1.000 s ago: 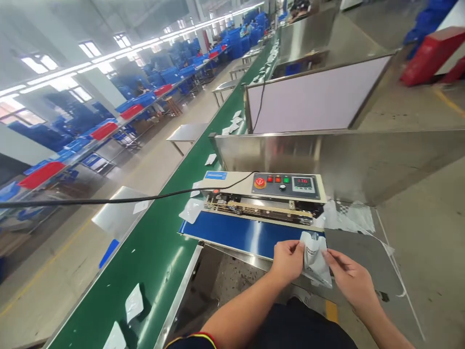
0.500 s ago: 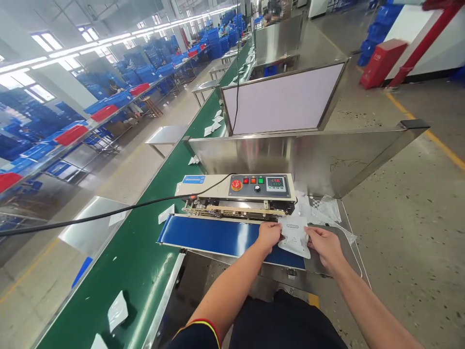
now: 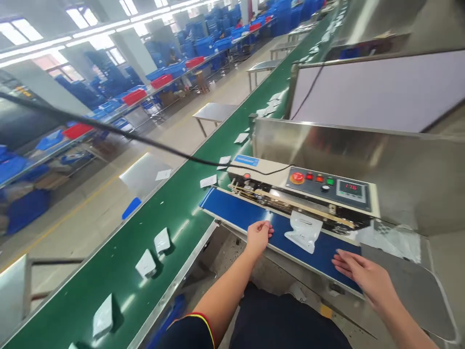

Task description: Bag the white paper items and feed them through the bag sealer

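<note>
A white pouch point(image 3: 304, 231) lies on the blue belt of the band sealer point(image 3: 305, 186), its top edge in the sealing slot. Neither hand touches it. To its left, my left hand point(image 3: 259, 236) hovers over the front edge of the blue belt point(image 3: 232, 206), fingers curled together with nothing visible in them. My right hand point(image 3: 363, 271) is at the right end of the belt, apart from the pouch, fingers stretched out and holding nothing. The sealer's panel has a red stop button, several small buttons and a lit red display.
A green conveyor point(image 3: 189, 213) runs diagonally past the sealer, carrying several white pouches point(image 3: 103, 317). Clear plastic bags point(image 3: 390, 242) lie right of the sealer. A steel partition point(image 3: 348, 150) stands behind it. A black cable point(image 3: 160, 145) hangs across the view.
Both hands have let go of the pouch and moved apart. The pouch has travelled left along the blue belt into the sealer. My view has turned to the left.
</note>
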Demonstrator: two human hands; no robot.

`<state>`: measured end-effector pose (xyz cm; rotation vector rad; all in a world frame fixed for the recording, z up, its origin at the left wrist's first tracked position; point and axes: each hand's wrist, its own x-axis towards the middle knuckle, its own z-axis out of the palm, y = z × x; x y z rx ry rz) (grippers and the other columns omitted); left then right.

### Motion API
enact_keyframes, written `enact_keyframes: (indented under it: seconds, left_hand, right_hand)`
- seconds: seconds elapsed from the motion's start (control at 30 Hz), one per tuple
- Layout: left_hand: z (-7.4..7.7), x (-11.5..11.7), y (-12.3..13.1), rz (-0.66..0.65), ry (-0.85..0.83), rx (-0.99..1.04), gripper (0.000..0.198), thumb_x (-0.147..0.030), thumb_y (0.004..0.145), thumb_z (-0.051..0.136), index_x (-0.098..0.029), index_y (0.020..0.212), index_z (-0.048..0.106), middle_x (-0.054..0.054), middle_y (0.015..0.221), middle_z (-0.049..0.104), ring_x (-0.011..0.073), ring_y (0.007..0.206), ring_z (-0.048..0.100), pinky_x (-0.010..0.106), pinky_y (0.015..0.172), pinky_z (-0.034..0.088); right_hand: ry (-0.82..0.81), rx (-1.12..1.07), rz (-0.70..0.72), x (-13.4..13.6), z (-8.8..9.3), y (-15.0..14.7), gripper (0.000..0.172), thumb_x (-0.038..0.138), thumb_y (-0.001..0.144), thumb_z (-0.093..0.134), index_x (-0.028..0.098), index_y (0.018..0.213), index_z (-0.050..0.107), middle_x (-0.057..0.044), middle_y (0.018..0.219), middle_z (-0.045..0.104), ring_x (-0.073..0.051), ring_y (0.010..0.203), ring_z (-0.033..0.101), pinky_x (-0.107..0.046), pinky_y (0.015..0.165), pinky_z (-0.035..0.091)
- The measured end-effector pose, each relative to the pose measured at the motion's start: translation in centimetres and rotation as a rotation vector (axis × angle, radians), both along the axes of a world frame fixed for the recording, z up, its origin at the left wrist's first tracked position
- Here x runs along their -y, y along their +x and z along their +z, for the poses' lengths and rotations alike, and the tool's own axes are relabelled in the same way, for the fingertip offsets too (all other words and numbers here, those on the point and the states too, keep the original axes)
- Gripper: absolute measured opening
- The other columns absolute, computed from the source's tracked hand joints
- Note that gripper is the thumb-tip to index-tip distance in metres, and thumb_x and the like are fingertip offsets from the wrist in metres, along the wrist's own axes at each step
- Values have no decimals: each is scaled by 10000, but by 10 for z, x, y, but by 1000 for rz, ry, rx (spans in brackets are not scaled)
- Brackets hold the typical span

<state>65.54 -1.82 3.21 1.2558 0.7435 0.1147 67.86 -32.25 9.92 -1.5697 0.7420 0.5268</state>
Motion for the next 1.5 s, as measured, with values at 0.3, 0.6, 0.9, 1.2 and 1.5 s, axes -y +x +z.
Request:
enact_keyframes:
  seconds: [0.3,0.6,0.9,1.2,1.5]
  left_hand:
    - [-9,-243,-155,106,1079,-519,456,-133,965,657,-176,1410,747,173,1436,717,324,1385,623,464,1232,475]
    - [-9,-371,-216,-29,1011,-1116,468,-193,1011,572,-162,1463,691,217,1430,716,341,1343,667,419,1091,531]
    - [75,-361,-175,-366,995,-834,259,-268,902,622,-202,679,738,61,703,706,225,691,632,310,663,444]
    - [159,-175,-84,-1006,444,-98,250,-368,861,719,-150,790,820,-34,601,569,108,566,423,253,566,340]
    - [95,33,-25,-816,43,218,642,-730,886,794,-131,1102,869,125,983,817,247,891,720,364,877,585]
  right_hand:
    - [-123,-41,114,-7,-33,-41,377,416,485,956,276,803,808,-146,921,828,-333,788,828,-271,693,678]
    - [-212,-99,343,-110,17,-48,551,543,409,892,254,874,838,-173,979,838,-390,974,830,-400,1005,662]
    - [-232,114,726,-124,6,-52,589,732,638,798,246,961,874,-148,1039,853,-419,1013,816,-536,973,690]
    - [80,943,1086,-201,57,-59,363,514,1040,641,270,1226,835,-89,1266,826,-313,1180,760,-445,1074,598]
    - [-5,597,154,-52,18,-45,725,878,822,748,173,968,831,-111,888,824,-273,768,739,-340,700,612]
